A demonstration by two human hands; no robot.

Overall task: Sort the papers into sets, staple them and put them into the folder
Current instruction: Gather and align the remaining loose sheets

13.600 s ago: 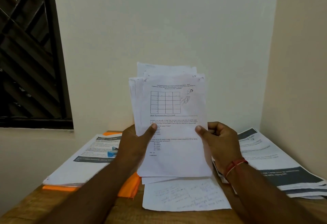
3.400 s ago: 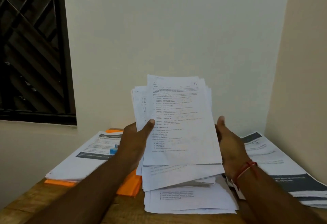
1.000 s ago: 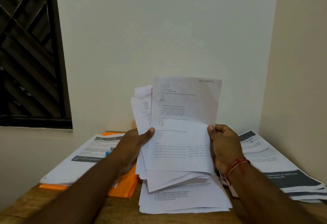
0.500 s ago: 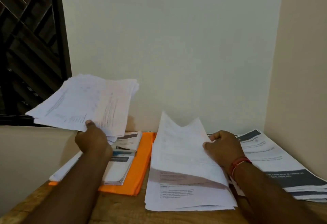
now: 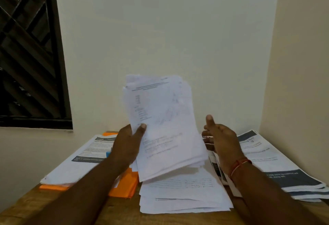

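We start with the brown wooden counter [image 5: 124,212], pushed into the corner of pale walls. On its right side lies a fanned stack of printed sheets with dark grey banners [image 5: 277,162]. A similar banner-printed stack [image 5: 85,155] lies on the left. That left stack sits on top of the flat orange folder [image 5: 124,187], so only the folder's near corner and edges show.

Between them, flat on the counter, is the loose pile of white printed pages [image 5: 183,194]. Half a second ago the right hand was lowering a page onto this pile, and that page now lies there.

Above the pile is the thick, uneven sheaf of white papers [image 5: 163,127]. A moment ago it was held out to the left. It is now back in the middle, tilted upright and blurred with motion.

The hands are apart. The left hand [image 5: 126,146] grips the sheaf's left edge, thumb on the front page and fingers behind. The right hand [image 5: 222,141] is empty, with thumb up and fingers loosely bent. It is just beside the sheaf's right edge, and we cannot tell whether it touches. A thin red thread bracelet [image 5: 239,165] circles that wrist.

We judge that one more page is sorted and the right hand is ready for the next. Many pages remain in the sheaf. Nothing is stapled yet, and the folder is still covered.
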